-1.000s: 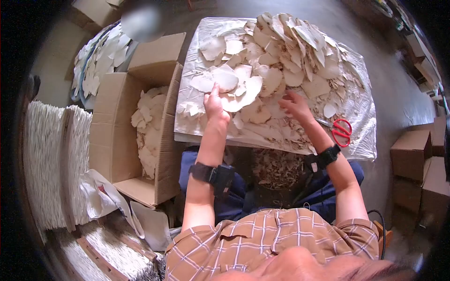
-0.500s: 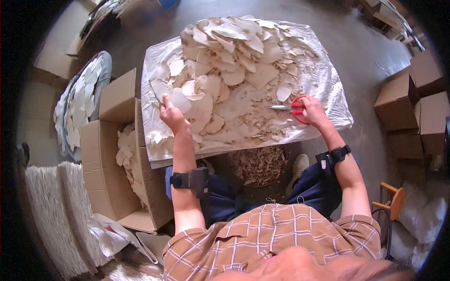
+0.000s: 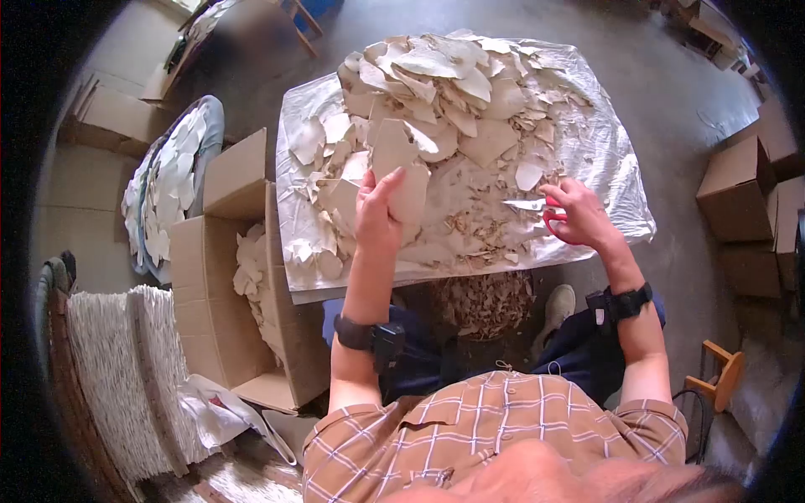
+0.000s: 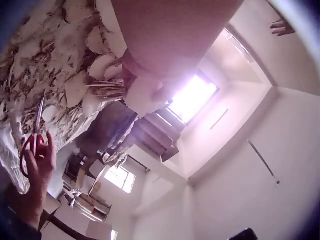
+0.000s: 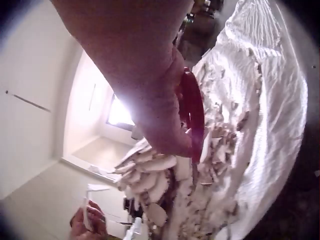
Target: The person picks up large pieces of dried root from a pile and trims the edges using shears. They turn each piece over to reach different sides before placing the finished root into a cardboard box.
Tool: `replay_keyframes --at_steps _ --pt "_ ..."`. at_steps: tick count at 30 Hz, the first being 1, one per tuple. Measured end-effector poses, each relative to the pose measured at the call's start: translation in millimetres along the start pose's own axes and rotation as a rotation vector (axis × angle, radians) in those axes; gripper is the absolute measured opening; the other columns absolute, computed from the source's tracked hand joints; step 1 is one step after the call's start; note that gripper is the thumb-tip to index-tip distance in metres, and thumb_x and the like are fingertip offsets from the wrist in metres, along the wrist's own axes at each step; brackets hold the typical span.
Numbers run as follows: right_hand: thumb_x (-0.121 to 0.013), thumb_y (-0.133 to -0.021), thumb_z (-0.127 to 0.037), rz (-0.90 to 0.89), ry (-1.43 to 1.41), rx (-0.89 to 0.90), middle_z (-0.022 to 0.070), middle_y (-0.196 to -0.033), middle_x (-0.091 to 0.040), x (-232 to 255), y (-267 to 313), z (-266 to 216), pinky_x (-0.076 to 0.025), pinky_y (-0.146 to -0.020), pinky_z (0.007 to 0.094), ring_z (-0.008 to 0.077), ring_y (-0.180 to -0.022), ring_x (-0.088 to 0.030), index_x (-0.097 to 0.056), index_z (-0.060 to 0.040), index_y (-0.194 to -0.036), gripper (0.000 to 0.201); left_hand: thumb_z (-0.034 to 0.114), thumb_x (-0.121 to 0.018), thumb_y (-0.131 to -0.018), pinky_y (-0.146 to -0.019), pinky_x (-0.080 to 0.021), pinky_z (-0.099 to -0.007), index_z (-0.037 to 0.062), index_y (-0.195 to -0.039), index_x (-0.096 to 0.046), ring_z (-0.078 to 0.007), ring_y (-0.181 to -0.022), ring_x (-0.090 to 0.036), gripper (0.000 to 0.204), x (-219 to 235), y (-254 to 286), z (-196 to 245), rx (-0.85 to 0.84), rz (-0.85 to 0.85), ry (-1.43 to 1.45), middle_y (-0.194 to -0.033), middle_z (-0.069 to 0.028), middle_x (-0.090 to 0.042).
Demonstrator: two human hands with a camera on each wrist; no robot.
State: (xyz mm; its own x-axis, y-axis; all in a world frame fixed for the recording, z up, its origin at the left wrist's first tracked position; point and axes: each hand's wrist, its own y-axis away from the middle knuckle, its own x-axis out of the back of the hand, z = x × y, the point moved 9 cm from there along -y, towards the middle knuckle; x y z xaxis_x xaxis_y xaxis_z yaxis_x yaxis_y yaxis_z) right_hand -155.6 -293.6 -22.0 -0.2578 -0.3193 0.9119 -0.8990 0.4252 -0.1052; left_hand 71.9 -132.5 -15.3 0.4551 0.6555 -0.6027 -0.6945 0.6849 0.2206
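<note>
- Upper centre of the head view: high pile (image 3: pixel 444 75) bars a level pass
- Centre: gap over low scraps (image 3: pixel 468 223) between flake (image 3: pixel 404 180) in left hand (image 3: pixel 379 210) and scissors (image 3: pixel 527 204) in right hand (image 3: pixel 585 215)
- Right of centre: bare sheet (image 3: pixel 616 163) leaves room
- Left: box (image 3: pixel 194 281) stands close beside the sheet

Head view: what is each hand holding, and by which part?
The left hand holds a flat, pale piece by its near left edge, thumb on top; the right hand holds the scissors by their red handles.
</note>
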Motion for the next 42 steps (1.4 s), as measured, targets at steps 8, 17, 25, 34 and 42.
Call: replay_keyframes --at_steps 8,17,25,34,42 --pt "-0.062 -0.071 -0.015 0.140 -0.493 -0.117 0.0066 -0.068 -0.056 21 -6 -5 -0.044 -0.055 0.0282 0.0168 -0.060 -0.056 -0.056 -0.0024 -0.099 0.031 0.001 -0.058 -0.075 -0.070 -0.049 -0.0261 0.0029 -0.101 -0.054 -0.0140 -0.079 -0.059 0.027 -14 13 -1 0.009 -0.147 0.027 -0.091 -0.0048 -0.060" --pt "-0.063 -0.076 -0.013 0.071 -1.147 -0.034 0.0041 -0.079 -0.060 4 -31 -61 -0.043 -0.058 0.0179 0.0055 -0.067 -0.054 -0.049 0.0005 -0.105 0.034 -0.001 -0.066 -0.067 -0.071 -0.045 -0.0200 -0.0027 -0.103 -0.056 -0.0064 -0.079 -0.054 0.037 -58 45 -45 0.091 -0.615 -0.824 -0.086 -0.0015 -0.060" --pt "-0.062 -0.074 -0.008 0.448 -1.440 -0.360 0.0018 -0.073 -0.056 -4 -29 -49 -0.042 -0.052 0.0198 0.0074 -0.060 -0.052 -0.048 -0.0017 -0.098 0.029 0.027 -0.043 -0.087 -0.090 -0.039 -0.0391 0.0031 -0.124 -0.036 -0.0232 -0.109 -0.046 0.044 -39 38 -43 0.157 -0.363 0.274 -0.118 -0.0085 -0.046" --pt "-0.066 -0.073 -0.027 0.361 -0.744 -0.086 0.0087 -0.078 -0.057 6 -26 -88 -0.044 -0.058 0.0276 0.0170 -0.067 -0.056 -0.048 -0.0014 -0.102 0.043 0.004 -0.056 -0.080 -0.075 -0.047 -0.0292 0.0060 -0.102 -0.051 -0.0169 -0.089 -0.056 0.023 -8 28 -47 0.141 -0.089 0.133 -0.096 -0.0049 -0.057" --pt "-0.070 -0.066 -0.033 0.340 -0.267 0.135 0.0122 -0.075 -0.051 28 -20 -112 -0.044 -0.060 0.0376 0.0301 -0.070 -0.054 -0.050 -0.0051 -0.095 0.046 0.003 -0.057 -0.079 -0.072 -0.049 -0.0310 0.0076 -0.100 -0.052 -0.0168 -0.087 -0.058 0.022 -19 33 -24 0.016 -0.139 0.114 -0.094 -0.0046 -0.058"
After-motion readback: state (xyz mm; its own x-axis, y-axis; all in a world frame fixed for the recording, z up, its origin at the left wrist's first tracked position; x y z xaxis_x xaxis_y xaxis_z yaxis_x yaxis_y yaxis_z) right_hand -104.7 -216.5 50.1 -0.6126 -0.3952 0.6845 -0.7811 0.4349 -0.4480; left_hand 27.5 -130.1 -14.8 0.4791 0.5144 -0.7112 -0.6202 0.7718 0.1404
